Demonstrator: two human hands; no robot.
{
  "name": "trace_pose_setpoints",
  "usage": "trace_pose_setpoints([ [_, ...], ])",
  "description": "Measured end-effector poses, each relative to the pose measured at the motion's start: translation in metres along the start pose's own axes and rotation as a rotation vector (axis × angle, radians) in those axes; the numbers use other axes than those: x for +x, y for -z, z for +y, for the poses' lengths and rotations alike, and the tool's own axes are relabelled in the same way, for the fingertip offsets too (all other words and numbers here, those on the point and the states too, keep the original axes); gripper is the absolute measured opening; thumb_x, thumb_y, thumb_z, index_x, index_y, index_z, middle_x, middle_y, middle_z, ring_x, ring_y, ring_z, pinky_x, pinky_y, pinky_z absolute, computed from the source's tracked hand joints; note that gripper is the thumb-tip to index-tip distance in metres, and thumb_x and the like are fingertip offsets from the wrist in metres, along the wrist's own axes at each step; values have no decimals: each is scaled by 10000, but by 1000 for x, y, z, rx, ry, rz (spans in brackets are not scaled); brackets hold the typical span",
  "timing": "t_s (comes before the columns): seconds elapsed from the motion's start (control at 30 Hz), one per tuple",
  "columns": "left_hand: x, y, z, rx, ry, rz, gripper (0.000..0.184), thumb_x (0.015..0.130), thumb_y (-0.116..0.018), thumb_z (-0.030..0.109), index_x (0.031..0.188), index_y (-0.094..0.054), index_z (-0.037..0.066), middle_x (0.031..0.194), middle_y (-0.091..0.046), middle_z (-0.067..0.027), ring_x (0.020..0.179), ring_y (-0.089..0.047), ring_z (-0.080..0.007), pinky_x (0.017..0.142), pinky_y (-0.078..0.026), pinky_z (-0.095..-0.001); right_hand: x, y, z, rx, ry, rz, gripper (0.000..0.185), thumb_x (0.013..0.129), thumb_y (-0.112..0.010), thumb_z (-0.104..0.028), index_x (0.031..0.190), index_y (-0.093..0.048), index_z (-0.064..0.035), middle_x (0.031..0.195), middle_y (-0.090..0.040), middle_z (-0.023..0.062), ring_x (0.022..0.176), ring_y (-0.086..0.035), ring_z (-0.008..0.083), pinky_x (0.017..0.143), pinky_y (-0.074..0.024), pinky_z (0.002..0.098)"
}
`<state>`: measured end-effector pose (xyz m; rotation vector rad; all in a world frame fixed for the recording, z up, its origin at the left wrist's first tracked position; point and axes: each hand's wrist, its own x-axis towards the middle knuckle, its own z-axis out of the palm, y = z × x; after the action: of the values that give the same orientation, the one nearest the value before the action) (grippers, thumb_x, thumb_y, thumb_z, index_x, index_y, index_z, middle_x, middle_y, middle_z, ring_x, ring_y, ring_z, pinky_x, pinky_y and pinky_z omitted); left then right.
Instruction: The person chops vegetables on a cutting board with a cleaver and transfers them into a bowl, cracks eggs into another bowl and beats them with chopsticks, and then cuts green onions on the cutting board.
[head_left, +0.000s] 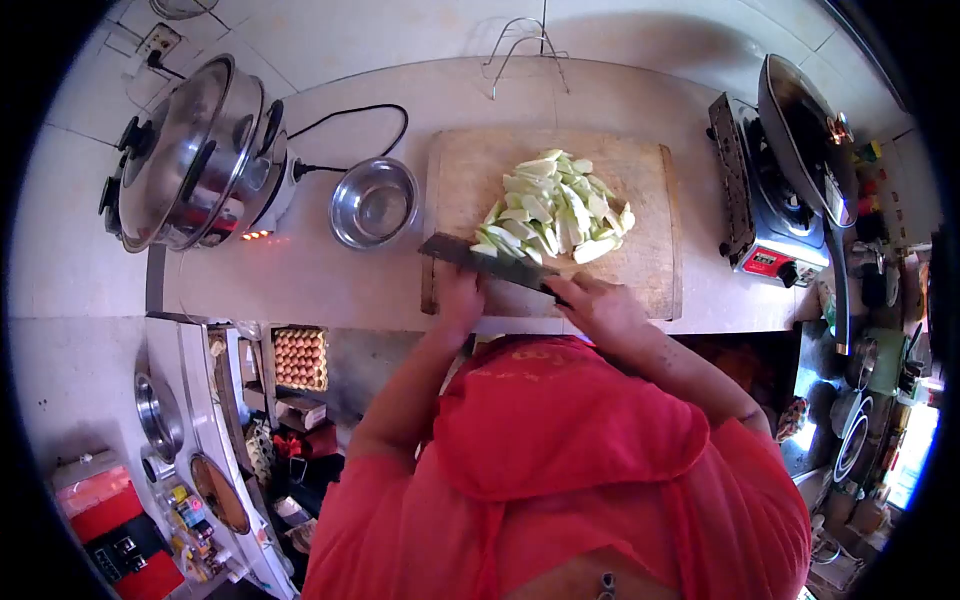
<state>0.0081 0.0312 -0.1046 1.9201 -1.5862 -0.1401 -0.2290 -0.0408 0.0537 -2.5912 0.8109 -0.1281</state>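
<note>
A heap of pale green vegetable slices (565, 205) lies on the wooden cutting board (455, 170). Across the near side of the heap a wide dark-bladed kitchen knife (490, 263) lies slanted, its blade pointing left and touching the nearest slices. My right hand (605, 310) is closed round the knife's handle at the board's front edge. Close against the blade's near side, towards its left end, is my left hand (461, 298). The blade covers its fingertips, so whether they grip anything cannot be made out.
Left of the board sits a steel bowl (374, 203), with a power cord (405, 125) behind it and a steel steamer pot (205, 160) farther left. A gas stove (770, 210) carrying a wok (800, 125) stands right. A wire rack (527, 50) leans at the wall.
</note>
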Motion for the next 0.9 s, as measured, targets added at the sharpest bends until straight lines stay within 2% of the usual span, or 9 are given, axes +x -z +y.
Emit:
trace_pose_setpoints([
  [0.03,4,-6,4,-10,96,-55,260,715,-585,48,974,-610,36,936,-596,-164,919,-545,-368,847,-440,-440,-7,5,7,-21,59,73,374,816,-553,-183,1176,-481,-118,864,-573,106,751,-621,291,632,-512,389],
  [0.07,11,-12,8,-35,54,186,221,785,-570,62,1001,-611,35,950,-619,-143,925,-572,-323,843,-450,-423,-11,9,12,-87,81,168,430,706,-645,-104,1122,-536,-109,820,-555,67,714,-599,258,607,-513,375],
  [0.17,22,1,16,-823,573,154,333,835,-585,200,1131,-534,57,1107,-574,-130,1062,-523,-295,908,-398,-434,-22,26,22,-102,70,200,428,715,-623,-116,1133,-531,-124,827,-561,71,743,-614,242,624,-512,361],
  [0.27,48,41,42,-1721,613,140,429,883,-535,386,1180,-502,78,1109,-577,-102,1092,-516,-266,911,-402,-416,-29,22,27,248,21,263,379,775,-648,-145,1130,-524,-95,768,-583,72,656,-610,209,573,-498,321],
  [0.37,80,87,92,-2175,624,-357,464,880,-500,475,1142,-510,92,1065,-579,-91,1064,-527,-248,869,-420,-396,-33,30,29,774,-241,77,365,832,-632,-170,1151,-499,-50,720,-569,52,582,-572,151,532,-475,284],
  [0.6,87,68,73,-1991,704,-210,405,850,-595,397,1064,-503,66,894,-516,-70,827,-491,-174,745,-424,-328,-52,17,46,1227,-449,221,403,895,-557,-133,1236,-408,21,737,-539,39,561,-519,98,495,-448,240],
  [0.7,79,61,52,-1275,703,260,395,866,-569,333,1117,-516,32,1046,-530,-111,952,-496,-245,853,-411,-378,-74,9,71,1279,-526,446,257,938,-481,-207,1113,-446,-22,726,-522,36,537,-508,102,465,-442,243],
  [0.8,65,42,55,-567,509,311,569,856,-584,356,1264,-372,20,1232,-420,-184,1176,-404,-312,955,-356,-437,-100,-9,98,1321,-654,637,216,951,-443,-295,905,-431,-85,656,-502,42,449,-488,122,414,-425,254],
  [0.9,47,-12,61,-196,276,111,725,818,-617,384,1345,-272,25,1371,-255,-251,1290,-247,-394,1042,-219,-505,-120,-28,119,1398,-811,683,231,952,-438,-315,874,-414,-99,630,-492,43,437,-485,131,403,-424,264],
])
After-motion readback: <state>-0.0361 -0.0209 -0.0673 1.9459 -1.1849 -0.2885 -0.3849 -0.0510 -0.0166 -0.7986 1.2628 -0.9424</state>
